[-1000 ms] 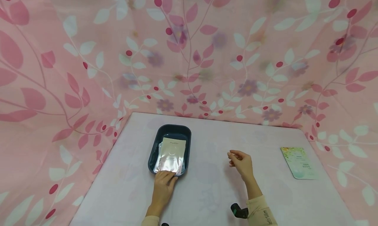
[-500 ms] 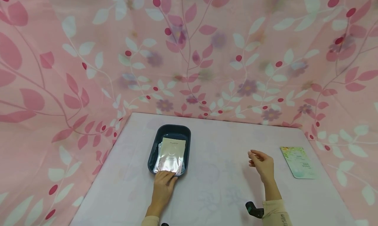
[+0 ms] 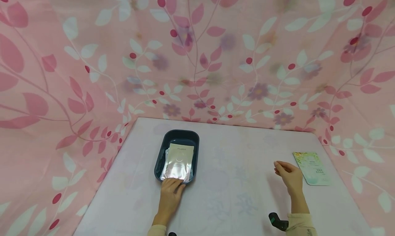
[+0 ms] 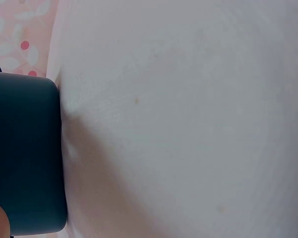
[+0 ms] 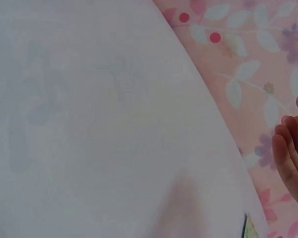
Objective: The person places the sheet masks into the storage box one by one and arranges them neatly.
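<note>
My left hand (image 3: 169, 197) holds the near rim of a dark blue rectangular tray (image 3: 192, 134). Its fingers lie over that rim. In the left wrist view, two bits of the hand show against the outer wall of the tray (image 4: 27, 153). Inside the tray, a silvery-gold foil sachet (image 3: 179, 160) lies over another pale packet, which is mostly hidden. My right hand (image 3: 290, 177) hovers over the right side of the table, just left of a green sachet (image 3: 314, 169) with a flowery top. Its fingers bend loosely and hold nothing; the right wrist view shows the right hand (image 5: 293, 153) at its edge.
A white cloth covers the table (image 3: 228, 195). Pink floral curtains (image 3: 197, 57) close off the back and both sides. A black wrist camera mount (image 3: 278, 222) sticks out beside the right sleeve.
My right hand has travelled rightward from mid-table to beside the green sachet. My left hand and the tray have stayed in place.
</note>
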